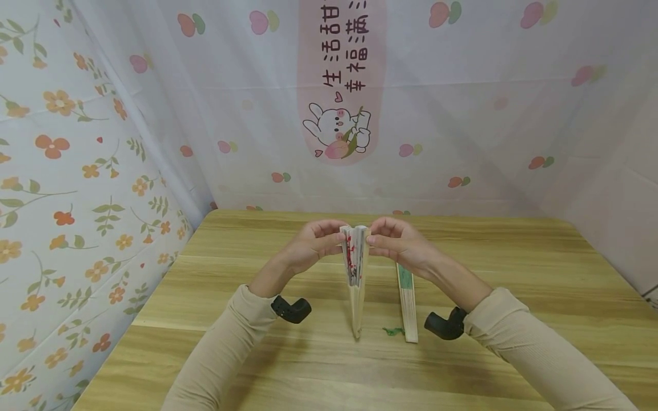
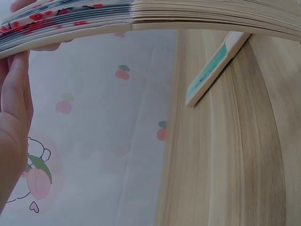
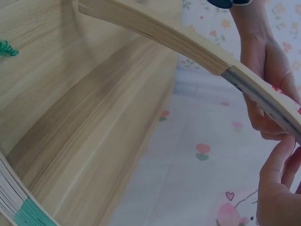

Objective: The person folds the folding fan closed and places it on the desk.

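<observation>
A folding fan (image 1: 353, 262) with pale wooden ribs and white paper printed in red stands upright over the table, slightly spread at its top, its narrow pivot end pointing down. My left hand (image 1: 315, 245) pinches its upper left edge between thumb and fingers. On the opposite edge, my right hand (image 1: 398, 242) pinches the outer rib the same way. The right wrist view shows the fan's wooden ribs (image 3: 174, 40) running up to both hands. A second folding fan (image 1: 408, 308), green with pale ribs, lies folded on the table beneath my right hand.
A green tassel (image 1: 393, 331) lies beside the green fan on the wood-grain table (image 1: 205, 342). Behind the table hangs a white curtain (image 1: 247, 114) with fruit prints and a rabbit picture. A flowered cloth (image 1: 67, 200) hangs at the left.
</observation>
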`<act>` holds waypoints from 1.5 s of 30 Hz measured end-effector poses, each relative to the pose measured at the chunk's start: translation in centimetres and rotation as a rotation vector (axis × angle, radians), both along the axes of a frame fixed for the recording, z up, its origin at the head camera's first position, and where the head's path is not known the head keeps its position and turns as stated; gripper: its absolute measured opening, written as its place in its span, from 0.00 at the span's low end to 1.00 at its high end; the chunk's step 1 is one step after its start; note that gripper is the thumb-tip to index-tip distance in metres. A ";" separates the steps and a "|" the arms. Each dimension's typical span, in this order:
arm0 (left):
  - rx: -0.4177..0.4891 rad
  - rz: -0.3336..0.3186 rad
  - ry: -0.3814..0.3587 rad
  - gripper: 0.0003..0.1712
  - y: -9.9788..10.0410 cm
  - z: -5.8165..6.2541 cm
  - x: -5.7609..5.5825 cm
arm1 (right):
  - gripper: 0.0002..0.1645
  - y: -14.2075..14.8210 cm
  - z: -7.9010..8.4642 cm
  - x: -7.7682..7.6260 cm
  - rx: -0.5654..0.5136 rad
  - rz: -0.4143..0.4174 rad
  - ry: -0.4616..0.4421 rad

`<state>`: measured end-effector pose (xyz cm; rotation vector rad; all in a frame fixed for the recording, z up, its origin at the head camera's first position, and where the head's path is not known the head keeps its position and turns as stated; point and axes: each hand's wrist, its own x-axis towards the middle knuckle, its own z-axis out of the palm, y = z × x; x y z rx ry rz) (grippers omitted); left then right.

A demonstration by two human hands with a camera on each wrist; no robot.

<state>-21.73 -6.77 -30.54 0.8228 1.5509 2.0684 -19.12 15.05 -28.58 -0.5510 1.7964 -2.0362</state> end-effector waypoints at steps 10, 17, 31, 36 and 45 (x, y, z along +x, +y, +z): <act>-0.017 0.021 -0.031 0.15 0.3 0.1 -0.1 | 0.05 0.0 0.0 -0.1 -0.041 0.016 -0.010; 0.013 -0.010 -0.043 0.15 0.5 0.1 0.0 | 0.06 0.2 0.0 -0.1 -0.077 0.082 0.007; 0.064 -0.094 -0.002 0.14 0.6 -0.3 0.1 | 0.05 0.3 0.0 -0.1 -0.110 0.096 0.002; 0.056 -0.091 0.006 0.14 0.5 -0.3 0.1 | 0.11 0.4 0.0 -0.2 -0.141 0.149 -0.006; 0.061 -0.078 0.013 0.12 0.5 -0.3 0.1 | 0.12 0.5 -0.1 -0.2 -0.156 0.197 -0.006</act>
